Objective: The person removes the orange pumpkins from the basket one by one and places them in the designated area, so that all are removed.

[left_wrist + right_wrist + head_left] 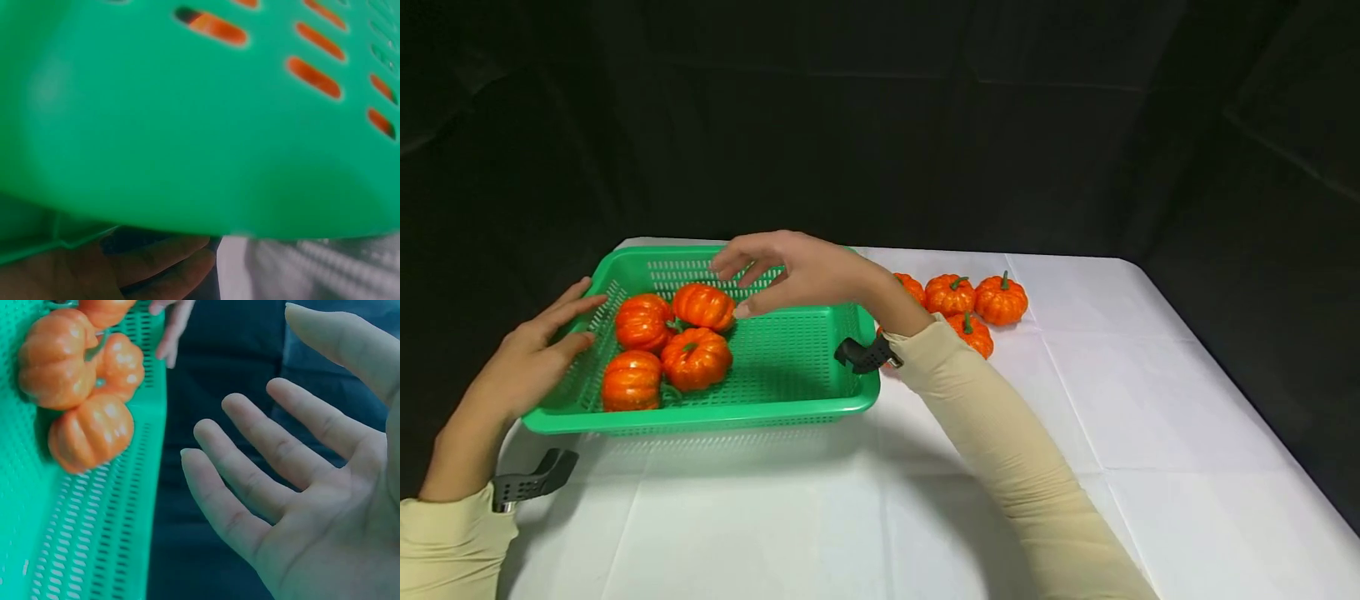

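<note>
1. We see the right hand [801, 271] above the basket [737, 414], fingers spread, holding nothing.
2. We see the left hand [527, 362] touching the basket's left edge, fingers nearly straight.
3. We find four pumpkins [697, 359] between the hands, toward that edge.

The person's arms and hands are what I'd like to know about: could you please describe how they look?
The left sleeve and right sleeve are long, pale beige and wrinkled. A black wrist mount with small holes is worn beside each. The left hand and right hand show no gloves.
</note>
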The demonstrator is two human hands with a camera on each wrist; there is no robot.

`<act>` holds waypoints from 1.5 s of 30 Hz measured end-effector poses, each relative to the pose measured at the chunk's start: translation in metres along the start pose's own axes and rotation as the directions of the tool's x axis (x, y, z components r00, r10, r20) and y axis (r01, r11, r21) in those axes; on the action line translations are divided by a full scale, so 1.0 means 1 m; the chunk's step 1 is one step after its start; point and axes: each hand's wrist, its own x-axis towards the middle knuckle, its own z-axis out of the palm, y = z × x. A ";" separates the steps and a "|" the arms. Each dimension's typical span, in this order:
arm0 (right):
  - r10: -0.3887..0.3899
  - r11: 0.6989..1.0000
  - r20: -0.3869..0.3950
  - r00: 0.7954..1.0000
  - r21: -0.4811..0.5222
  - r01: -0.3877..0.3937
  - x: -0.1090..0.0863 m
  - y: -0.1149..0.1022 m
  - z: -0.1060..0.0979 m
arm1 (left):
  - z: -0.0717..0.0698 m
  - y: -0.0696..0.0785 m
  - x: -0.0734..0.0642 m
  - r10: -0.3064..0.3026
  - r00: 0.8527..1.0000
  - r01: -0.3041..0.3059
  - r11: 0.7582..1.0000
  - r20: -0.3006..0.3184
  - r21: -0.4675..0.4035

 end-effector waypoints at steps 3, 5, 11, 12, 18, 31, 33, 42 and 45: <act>0.000 1.000 0.044 0.999 0.017 -0.001 0.017 0.004 0.006 | 0.000 0.001 0.000 0.003 1.000 -0.003 1.000 -0.003 0.006; 0.000 0.999 0.076 0.997 0.041 -0.003 0.027 0.008 0.011 | 0.001 0.002 0.001 0.003 1.000 -0.003 1.000 -0.002 0.007; 0.025 0.995 0.173 0.985 0.096 -0.042 0.053 0.018 0.027 | -0.001 0.004 0.002 0.003 1.000 -0.003 1.000 0.002 0.005; 0.041 0.994 0.185 0.982 0.095 -0.060 0.057 0.019 0.030 | -0.001 0.004 0.002 0.004 1.000 -0.004 1.000 0.003 0.004; 0.120 0.989 0.220 0.968 0.058 -0.136 0.070 0.029 0.045 | 0.001 0.003 0.000 -0.004 1.000 0.003 1.000 0.010 0.003; 0.170 0.978 0.286 0.943 0.068 -0.197 0.068 0.039 0.061 | 0.003 0.006 0.000 -0.054 0.998 0.055 0.997 -0.023 0.046; 0.173 0.979 0.281 0.944 0.056 -0.196 0.069 0.039 0.063 | 0.003 0.005 -0.001 -0.058 0.998 0.059 0.997 -0.023 0.049; 0.176 0.984 0.283 0.943 -0.047 -0.169 0.068 0.044 0.064 | 0.009 0.005 0.001 -0.104 0.993 0.107 0.993 -0.055 0.052; 0.186 0.982 0.287 0.940 -0.086 -0.168 0.066 0.047 0.066 | 0.011 0.008 0.003 -0.110 0.992 0.114 0.992 -0.057 0.056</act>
